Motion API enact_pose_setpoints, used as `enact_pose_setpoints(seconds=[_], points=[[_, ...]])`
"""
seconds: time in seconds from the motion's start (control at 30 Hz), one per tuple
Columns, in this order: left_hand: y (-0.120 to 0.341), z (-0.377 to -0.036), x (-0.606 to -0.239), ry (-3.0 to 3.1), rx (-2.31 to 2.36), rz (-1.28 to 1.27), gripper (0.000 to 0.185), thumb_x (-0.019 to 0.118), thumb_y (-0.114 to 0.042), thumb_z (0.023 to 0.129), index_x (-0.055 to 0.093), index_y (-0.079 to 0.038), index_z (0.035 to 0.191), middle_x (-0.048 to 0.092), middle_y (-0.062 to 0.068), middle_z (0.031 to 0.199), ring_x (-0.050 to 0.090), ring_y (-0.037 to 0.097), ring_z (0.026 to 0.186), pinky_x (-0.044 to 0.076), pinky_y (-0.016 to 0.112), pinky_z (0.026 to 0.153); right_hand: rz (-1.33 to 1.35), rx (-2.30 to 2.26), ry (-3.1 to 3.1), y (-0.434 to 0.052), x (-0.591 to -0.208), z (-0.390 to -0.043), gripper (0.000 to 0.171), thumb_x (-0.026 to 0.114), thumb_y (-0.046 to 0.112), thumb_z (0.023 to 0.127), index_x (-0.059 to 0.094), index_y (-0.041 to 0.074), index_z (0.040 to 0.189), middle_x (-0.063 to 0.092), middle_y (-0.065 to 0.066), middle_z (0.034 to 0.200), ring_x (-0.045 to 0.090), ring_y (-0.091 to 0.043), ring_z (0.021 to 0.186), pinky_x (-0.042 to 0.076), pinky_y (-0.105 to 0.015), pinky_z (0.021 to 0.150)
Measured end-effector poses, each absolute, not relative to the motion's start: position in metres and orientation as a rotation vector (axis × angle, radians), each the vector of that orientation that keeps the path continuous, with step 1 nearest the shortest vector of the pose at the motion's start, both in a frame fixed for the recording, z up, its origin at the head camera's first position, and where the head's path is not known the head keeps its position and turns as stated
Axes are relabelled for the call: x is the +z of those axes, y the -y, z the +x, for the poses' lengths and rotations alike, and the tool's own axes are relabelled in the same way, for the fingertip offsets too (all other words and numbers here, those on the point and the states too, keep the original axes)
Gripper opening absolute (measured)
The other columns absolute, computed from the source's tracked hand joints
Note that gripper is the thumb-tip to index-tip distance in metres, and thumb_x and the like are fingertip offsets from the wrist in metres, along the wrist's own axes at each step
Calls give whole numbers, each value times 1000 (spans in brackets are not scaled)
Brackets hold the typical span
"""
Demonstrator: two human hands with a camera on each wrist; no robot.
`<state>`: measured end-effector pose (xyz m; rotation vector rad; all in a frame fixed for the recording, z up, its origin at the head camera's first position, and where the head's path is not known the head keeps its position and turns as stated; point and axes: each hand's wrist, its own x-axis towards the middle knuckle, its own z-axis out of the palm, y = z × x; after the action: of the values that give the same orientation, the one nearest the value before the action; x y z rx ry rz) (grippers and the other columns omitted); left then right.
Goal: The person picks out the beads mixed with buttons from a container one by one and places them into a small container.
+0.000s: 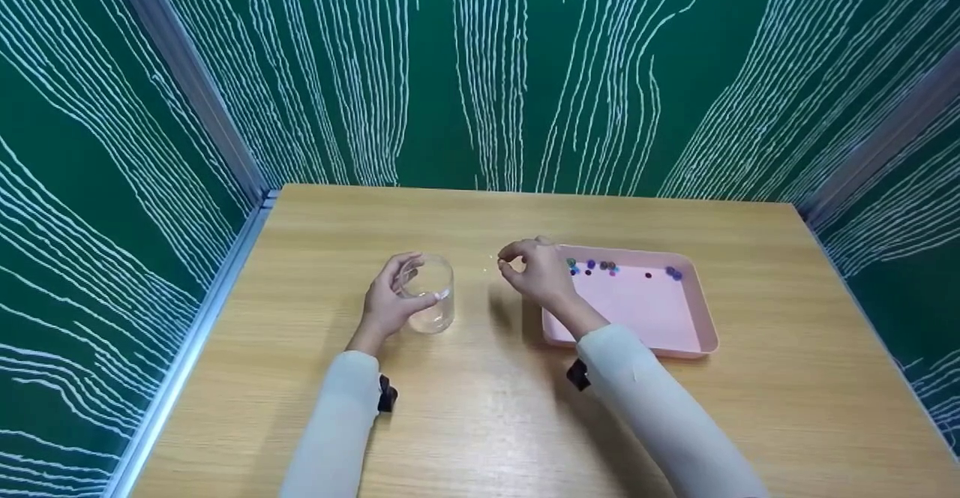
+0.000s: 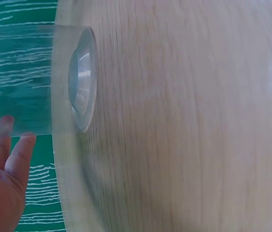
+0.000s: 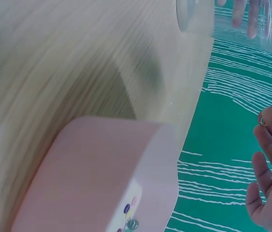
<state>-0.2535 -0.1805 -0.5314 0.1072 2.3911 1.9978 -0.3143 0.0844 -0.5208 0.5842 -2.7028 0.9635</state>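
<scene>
My left hand (image 1: 388, 304) grips a clear cylindrical jar (image 1: 441, 316) from its left side, thumb on the front and fingers behind. In the left wrist view, the jar's thick base (image 2: 83, 79) shows right at the tabletop. My right hand (image 1: 541, 273) is raised between the jar and a pink tray (image 1: 637, 318), above the tray's left edge. Between its thumb and index finger it pinches a small shiny glass marble (image 3: 261, 120), mostly covered by the fingertips. The other fingers are loosely bent.
Several glass marbles (image 1: 673, 273) and small coloured discs (image 1: 648, 275) lie along the tray's far side. The light wooden table (image 1: 480, 408) is walled by green panels (image 1: 427, 70) with white wavy lines. Dark wrist cameras (image 1: 387, 394) sit on both sleeves.
</scene>
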Motion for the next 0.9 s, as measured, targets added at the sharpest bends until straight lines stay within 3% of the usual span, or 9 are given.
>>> enact_pose_setpoints(seconds=[0.47, 0.9], points=[[182, -260, -544, -2354, 2075, 167, 73, 81, -6, 72, 47, -7, 137, 51, 14, 141, 39, 40, 138, 28, 52, 117, 615, 979, 2677, -67, -514, -309, 12, 69, 20, 86, 75, 13, 93, 74, 1, 92, 62, -22, 89, 55, -34, 77], [181, -268, -565, -2445, 2071, 113, 70, 82, -9, 70, 52, -20, 132, 56, 5, 137, 47, 31, 133, 34, 52, 114, 661, 993, 2678, -46, -501, -301, 14, 68, 24, 88, 75, 17, 97, 74, 3, 97, 62, -18, 91, 55, -31, 78]])
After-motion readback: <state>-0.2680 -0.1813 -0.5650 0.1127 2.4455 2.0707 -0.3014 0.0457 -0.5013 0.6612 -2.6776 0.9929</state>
